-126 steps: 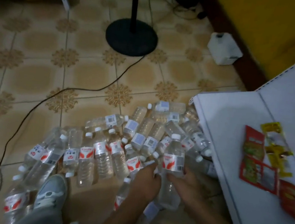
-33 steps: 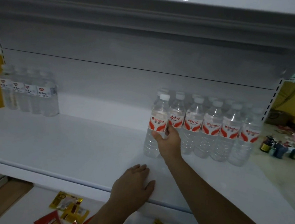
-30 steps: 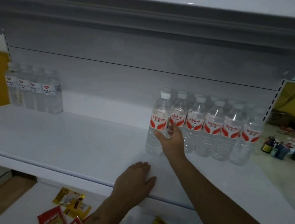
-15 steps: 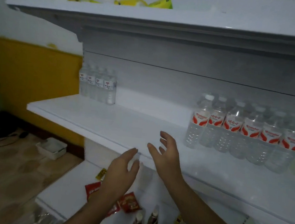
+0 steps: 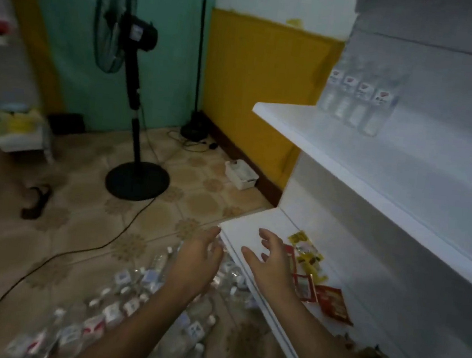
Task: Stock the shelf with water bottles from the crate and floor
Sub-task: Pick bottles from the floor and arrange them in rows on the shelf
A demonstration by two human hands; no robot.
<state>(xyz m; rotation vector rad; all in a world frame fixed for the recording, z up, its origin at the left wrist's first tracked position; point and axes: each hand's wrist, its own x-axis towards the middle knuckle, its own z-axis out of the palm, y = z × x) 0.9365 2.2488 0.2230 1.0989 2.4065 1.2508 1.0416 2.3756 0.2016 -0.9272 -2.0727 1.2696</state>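
— What has changed since half a second ago?

— The view has swung from the shelf point(image 5: 376, 177) down to the floor point(image 5: 166, 215). Both hands are lower: the left hand point(image 5: 194, 262) hangs over the loose bottles point(image 5: 126, 307) lying on the tiles, the right hand point(image 5: 273, 267) over the lower shelf point(image 5: 250, 224) edge, near the red and yellow packets point(image 5: 307, 263).

— And the fingers?

— Apart and relaxed on both hands — holding nothing.

— Any labels readable?

— No; the four standing bottles point(image 5: 358, 101) show red-and-white labels, too blurred to read.
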